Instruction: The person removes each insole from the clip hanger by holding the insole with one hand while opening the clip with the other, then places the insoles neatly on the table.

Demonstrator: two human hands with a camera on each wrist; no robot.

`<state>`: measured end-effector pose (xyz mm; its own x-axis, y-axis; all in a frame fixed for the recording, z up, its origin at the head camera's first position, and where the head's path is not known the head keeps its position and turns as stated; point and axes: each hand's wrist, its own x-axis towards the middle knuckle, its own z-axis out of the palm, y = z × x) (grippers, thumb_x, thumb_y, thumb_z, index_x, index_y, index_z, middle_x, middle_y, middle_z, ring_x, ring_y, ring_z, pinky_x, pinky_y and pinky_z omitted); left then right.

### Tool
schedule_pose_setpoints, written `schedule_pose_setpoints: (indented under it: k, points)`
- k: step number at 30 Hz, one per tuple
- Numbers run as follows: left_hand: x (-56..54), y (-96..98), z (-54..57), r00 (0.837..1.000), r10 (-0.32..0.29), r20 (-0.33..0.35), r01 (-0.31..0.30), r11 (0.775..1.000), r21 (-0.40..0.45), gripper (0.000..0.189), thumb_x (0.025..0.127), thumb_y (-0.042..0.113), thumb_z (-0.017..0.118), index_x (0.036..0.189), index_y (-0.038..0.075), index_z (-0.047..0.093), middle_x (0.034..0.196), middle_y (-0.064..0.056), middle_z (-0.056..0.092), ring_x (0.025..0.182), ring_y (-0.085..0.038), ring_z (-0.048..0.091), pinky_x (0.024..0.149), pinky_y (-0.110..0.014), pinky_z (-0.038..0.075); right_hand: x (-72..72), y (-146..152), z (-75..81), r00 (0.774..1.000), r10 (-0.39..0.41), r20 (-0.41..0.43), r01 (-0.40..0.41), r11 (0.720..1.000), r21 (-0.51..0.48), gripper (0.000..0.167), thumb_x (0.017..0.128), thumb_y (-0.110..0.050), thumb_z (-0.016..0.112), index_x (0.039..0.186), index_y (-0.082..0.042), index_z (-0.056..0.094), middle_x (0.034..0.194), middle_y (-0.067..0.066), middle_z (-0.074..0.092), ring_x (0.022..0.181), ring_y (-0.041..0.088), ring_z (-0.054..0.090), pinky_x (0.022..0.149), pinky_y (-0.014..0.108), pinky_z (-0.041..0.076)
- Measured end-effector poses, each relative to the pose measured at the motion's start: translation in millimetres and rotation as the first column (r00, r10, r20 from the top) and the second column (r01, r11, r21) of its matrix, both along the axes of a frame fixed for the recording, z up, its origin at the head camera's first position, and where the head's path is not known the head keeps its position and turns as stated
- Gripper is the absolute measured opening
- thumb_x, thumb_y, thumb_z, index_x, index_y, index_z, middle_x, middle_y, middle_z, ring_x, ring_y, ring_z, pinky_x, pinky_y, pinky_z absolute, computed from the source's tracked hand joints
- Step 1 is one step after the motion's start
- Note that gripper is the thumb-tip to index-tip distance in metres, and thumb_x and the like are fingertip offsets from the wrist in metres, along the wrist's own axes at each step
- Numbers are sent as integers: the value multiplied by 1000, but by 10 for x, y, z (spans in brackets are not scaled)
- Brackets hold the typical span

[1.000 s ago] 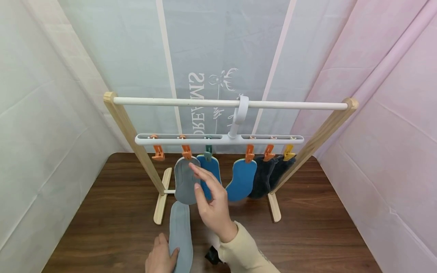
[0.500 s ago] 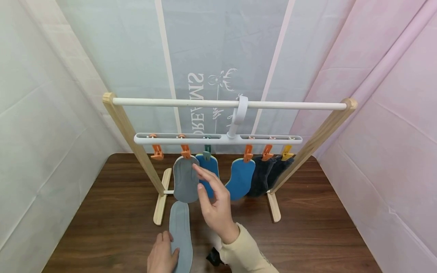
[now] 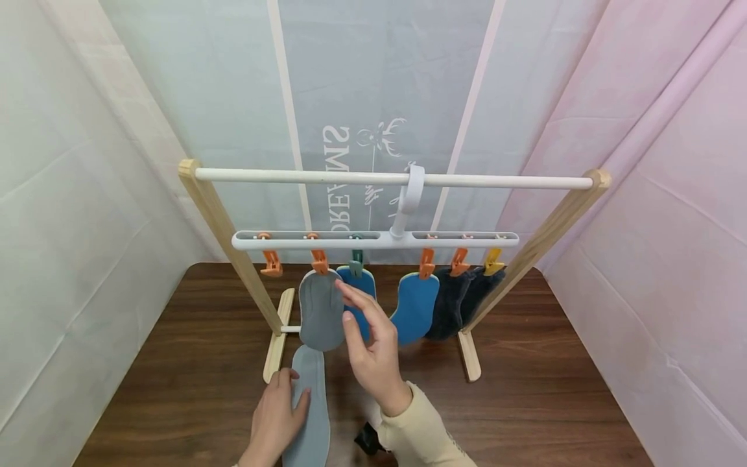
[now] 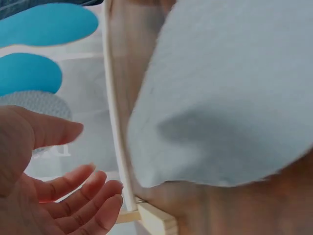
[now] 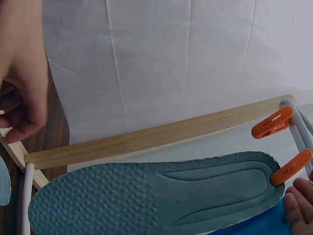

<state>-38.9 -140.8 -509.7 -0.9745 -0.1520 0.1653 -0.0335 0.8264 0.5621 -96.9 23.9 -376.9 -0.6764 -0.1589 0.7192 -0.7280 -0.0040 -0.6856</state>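
Observation:
A grey insole (image 3: 321, 311) hangs from an orange clip (image 3: 319, 261) on the white hanger (image 3: 373, 242). My right hand (image 3: 376, 357) is raised beside its right edge, fingers loosely extended and holding nothing; in the right wrist view its fingers (image 5: 299, 205) are close to that clip. A second grey insole (image 3: 309, 415) lies lengthwise on the table. Over its left edge hovers my left hand (image 3: 275, 412), with thumb and fingers spread apart. In the left wrist view nothing sits between those fingers (image 4: 98, 191), and the lying insole (image 4: 230, 98) is off to their right.
Farther along the hanger hang two blue insoles (image 3: 415, 305) and two dark, fuzzy ones (image 3: 449, 301). The leftmost orange clip (image 3: 271, 263) holds nothing. A wooden rack (image 3: 222, 220) with a white rod (image 3: 303, 176) carries the hanger. Something black (image 3: 367, 439) shows near my right sleeve.
My left hand has moved forward along the lying insole and its fingers have spread. The right hand has drifted slightly right of the hanging grey insole.

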Motion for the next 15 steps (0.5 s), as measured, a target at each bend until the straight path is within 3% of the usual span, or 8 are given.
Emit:
schedule_pose_setpoints:
  k: [4, 9, 15]
  points:
    - [-114, -10, 72, 998, 5, -70, -4, 1000, 13, 49, 79, 23, 78, 112, -4, 54, 91, -13, 57, 78, -24, 59, 59, -39, 49, 3, 15, 3, 1000, -3, 0, 3, 1000, -6, 42, 94, 13, 45, 135, 2, 49, 137, 19, 52, 125, 25, 51, 102, 37, 45]
    - [-269, -26, 145, 992, -12, -123, 21, 998, 65, 70, 78, 28, 79, 127, -10, 45, 116, -27, 54, 105, -42, 57, 82, -53, 50, 6, 35, 13, 1000, -5, 3, 5, 1000, -10, 42, 95, 13, 44, 135, 2, 50, 136, 18, 53, 124, 25, 52, 101, 36, 46]
    - [-402, -22, 206, 981, -19, -192, 49, 987, 154, 68, 82, 26, 77, 129, -10, 44, 124, -29, 51, 113, -45, 54, 87, -57, 47, 8, 49, 11, 1000, -13, 4, 13, 1000, -8, 41, 95, 12, 43, 134, 2, 50, 136, 18, 53, 123, 26, 53, 100, 39, 46]
